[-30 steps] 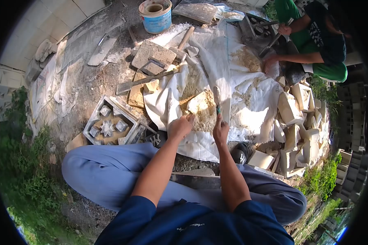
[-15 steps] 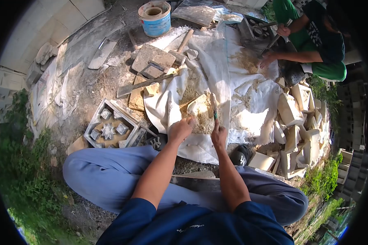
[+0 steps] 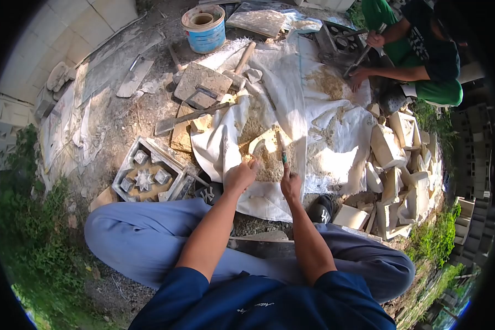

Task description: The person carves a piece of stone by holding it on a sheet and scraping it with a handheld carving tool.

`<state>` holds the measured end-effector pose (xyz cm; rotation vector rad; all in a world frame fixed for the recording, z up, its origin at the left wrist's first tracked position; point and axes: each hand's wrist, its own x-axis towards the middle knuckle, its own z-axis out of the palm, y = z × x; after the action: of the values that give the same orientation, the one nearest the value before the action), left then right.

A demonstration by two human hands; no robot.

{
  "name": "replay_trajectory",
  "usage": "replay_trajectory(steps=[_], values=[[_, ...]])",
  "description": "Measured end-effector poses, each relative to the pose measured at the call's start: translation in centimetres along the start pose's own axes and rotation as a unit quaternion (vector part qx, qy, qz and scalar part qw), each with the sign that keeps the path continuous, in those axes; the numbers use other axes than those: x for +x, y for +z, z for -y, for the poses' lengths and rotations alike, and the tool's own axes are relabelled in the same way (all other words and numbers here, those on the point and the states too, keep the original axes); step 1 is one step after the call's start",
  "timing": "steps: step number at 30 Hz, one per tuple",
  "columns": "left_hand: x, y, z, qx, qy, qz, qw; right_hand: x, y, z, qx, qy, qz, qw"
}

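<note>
Shifted slightly closer, the narrow tool (image 3: 282, 146), clenched in the right hand (image 3: 291, 185) probably for control, lies at twelve o'clock by the pale slab (image 3: 263, 140); what the curled left hand (image 3: 240, 176) holds, I can't tell.

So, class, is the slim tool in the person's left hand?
No, the right hand grips the slim tool, and the left hand is apart from it.

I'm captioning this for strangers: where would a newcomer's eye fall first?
Probably on the star-patterned mold left of centre, then the blue-sided bucket at the top and the heap of pale blocks at the right. In the middle, the right hand grips a slim tool over the white sheet.
</note>
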<state>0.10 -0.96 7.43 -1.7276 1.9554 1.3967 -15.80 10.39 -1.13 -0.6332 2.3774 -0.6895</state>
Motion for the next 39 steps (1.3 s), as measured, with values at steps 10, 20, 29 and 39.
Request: replay_trajectory(steps=[10,20,29,39], values=[[1.4,0.9,0.6,-0.011,-0.036,0.016,0.999,-1.0,0.2,-0.5,-0.066,0.015,0.011,0.998],[1.2,0.5,0.6,0.028,-0.041,0.023,0.998,-0.9,-1.5,3.0,0.068,-0.028,-0.04,0.996],[1.0,-0.1,0.3,0.002,-0.019,0.019,1.0,-1.6,0.8,-0.2,-0.055,0.022,0.036,0.998],[1.3,0.3,0.3,0.039,-0.057,0.022,0.997,-2.3,-1.8,4.0,0.054,-0.028,-0.033,0.998]])
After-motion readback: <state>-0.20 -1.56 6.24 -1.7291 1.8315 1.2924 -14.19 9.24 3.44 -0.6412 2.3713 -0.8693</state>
